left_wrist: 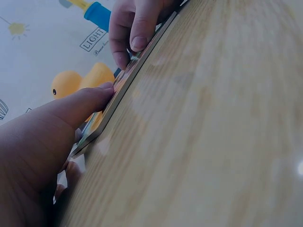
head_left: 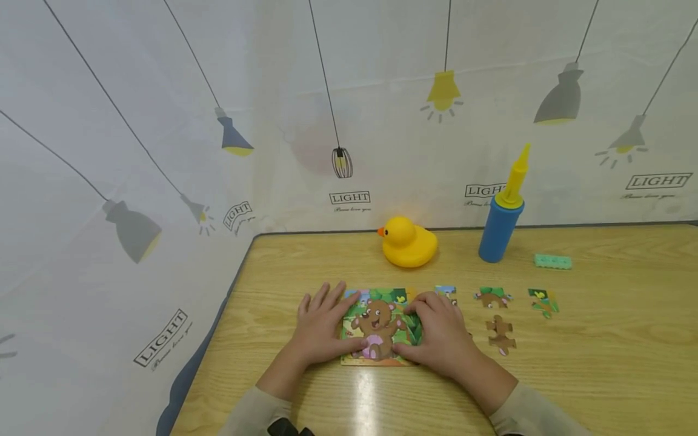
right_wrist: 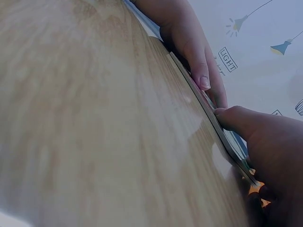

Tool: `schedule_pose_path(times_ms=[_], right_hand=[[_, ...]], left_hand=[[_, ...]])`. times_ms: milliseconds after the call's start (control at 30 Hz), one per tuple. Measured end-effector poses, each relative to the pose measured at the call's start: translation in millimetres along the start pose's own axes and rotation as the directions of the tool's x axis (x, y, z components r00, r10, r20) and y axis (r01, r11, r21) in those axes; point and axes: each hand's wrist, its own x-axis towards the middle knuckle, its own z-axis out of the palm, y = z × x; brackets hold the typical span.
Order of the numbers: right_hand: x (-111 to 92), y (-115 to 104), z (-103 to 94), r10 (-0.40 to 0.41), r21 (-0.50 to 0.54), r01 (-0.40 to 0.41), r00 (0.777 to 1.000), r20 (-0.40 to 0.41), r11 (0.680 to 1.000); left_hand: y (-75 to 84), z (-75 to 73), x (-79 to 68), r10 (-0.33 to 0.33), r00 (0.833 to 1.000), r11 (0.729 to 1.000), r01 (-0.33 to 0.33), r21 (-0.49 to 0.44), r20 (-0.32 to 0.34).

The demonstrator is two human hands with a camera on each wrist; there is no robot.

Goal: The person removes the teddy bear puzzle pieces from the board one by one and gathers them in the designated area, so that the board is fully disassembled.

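A jigsaw puzzle [head_left: 382, 327] with a brown bear on a green scene lies flat on the wooden table, between both hands. My left hand [head_left: 322, 330] rests over its left side with fingers spread and fairly straight, the thumb [left_wrist: 97, 97] on the picture near the front edge. With bent fingers, my right hand [head_left: 444, 330] grips the puzzle's right side, index finger on the upper part and thumb [right_wrist: 232, 118] lower down. Right of that hand lie loose puzzle pieces: a bear-head piece [head_left: 493, 298], a brown piece [head_left: 500, 334] and a green piece [head_left: 543, 301]. Another piece [head_left: 446, 293] is partly hidden behind the right hand.
A yellow rubber duck [head_left: 409, 243] sits behind the puzzle. Right of it stands a blue hand pump [head_left: 498, 230] with a yellow nozzle, then a mint-green toy brick [head_left: 553, 261]. A white cloth [head_left: 382, 121] printed with lamps hangs along the table's back and left edges.
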Motion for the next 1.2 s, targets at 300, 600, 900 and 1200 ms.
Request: schedule_pose_path(times_ms=[300,600,900,1200], right_hand=[[0.1,-0.5,-0.8,0.008,0.018,-0.008,1.0,0.001,1.0],[1.0,-0.1,-0.9,0.032,0.021,-0.033,0.999,0.019,0.999],[0.8,-1.6,-2.2,0.044,0.05,-0.045,0.999,0.006,0.998],[-1.1,-1.7,-1.1,0.008,0.093,-0.005,1.0,-0.027,0.996]], left_hand=[[-1.9,1.0,-0.3,0.005,1.0,1.0,-0.005,0.007,0.006],[-1.4,1.6,0.3,0.006,1.0,1.0,-0.006,0.03,0.003],[1.3,-0.8,0.4,-0.002,1.0,1.0,0.002,0.025,0.01],[-0.1,-0.1,-0.3,0.004,1.0,1.0,-0.004,0.024,0.007]])
